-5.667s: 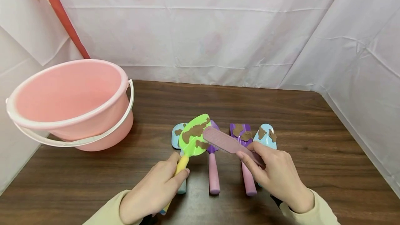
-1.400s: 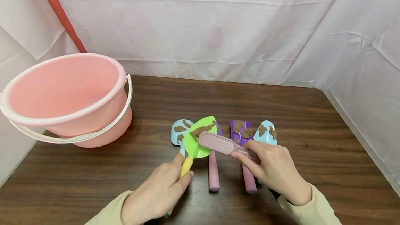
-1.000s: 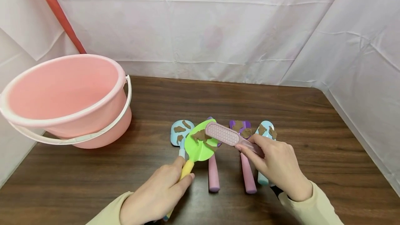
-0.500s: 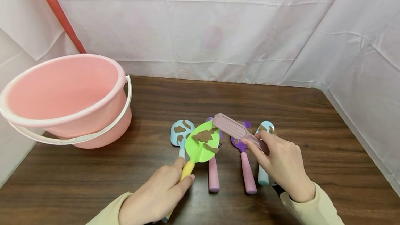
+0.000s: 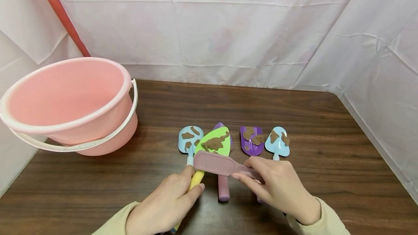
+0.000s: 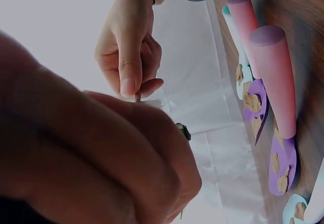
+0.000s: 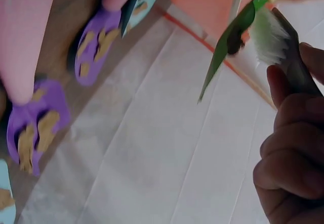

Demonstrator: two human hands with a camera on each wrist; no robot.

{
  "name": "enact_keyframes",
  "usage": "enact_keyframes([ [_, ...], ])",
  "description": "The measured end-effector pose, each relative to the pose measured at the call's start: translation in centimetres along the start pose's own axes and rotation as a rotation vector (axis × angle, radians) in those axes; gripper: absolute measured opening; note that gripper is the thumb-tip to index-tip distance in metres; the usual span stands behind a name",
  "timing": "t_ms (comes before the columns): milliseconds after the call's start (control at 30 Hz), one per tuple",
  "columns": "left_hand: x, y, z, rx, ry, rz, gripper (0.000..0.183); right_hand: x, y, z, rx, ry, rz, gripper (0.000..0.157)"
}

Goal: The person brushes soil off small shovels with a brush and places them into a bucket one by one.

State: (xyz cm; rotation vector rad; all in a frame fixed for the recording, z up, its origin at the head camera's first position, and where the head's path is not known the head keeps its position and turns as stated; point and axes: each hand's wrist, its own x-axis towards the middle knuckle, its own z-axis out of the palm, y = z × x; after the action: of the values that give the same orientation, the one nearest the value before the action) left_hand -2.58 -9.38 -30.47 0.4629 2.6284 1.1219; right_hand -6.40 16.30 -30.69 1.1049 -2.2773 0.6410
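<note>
My left hand [image 5: 166,202] grips the yellow handle of a green toy trowel [image 5: 223,148], its blade raised above the table. Brown clay-like matter [image 5: 213,143] lies in a clump across the middle of that blade. In my right hand [image 5: 277,188] is a pink scrubbing brush [image 5: 213,162], held by its handle, back upward, over the lower blade near the neck. The right wrist view shows its white bristles [image 7: 268,37] close to the blade; contact is hard to tell. My left fingers [image 6: 152,148] block most of the left wrist view.
Beneath the trowel lie a light blue shovel [image 5: 186,135] and a purple trowel [image 5: 219,124]. Further right are a purple shovel [image 5: 251,148] and a light blue trowel [image 5: 277,148], both bearing brown patches. A pink bucket [image 5: 130,122] with a white handle stands left.
The brush has moved from the blade's upper right edge down and left to its neck. Since the oldest frame, the brown patches have been pushed into a clump. The left hand has barely shifted.
</note>
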Motion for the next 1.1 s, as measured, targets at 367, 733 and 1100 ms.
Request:
enact_keyframes([
  [367,0.0,0.2,0.0,-0.014,-0.021,-0.015,0.016,-0.1,0.0,0.5,-0.015,-0.032,0.058,0.032],
  [733,0.0,0.0,0.1,-0.007,-0.008,-0.032,0.018,-0.1,1.2,0.6,-0.144,-0.023,0.160,0.039],
  [1100,0.0,0.2,-0.3,-0.005,-0.013,-0.015,0.015,-0.2,3.2,-0.7,-0.256,0.046,0.280,0.033],
])
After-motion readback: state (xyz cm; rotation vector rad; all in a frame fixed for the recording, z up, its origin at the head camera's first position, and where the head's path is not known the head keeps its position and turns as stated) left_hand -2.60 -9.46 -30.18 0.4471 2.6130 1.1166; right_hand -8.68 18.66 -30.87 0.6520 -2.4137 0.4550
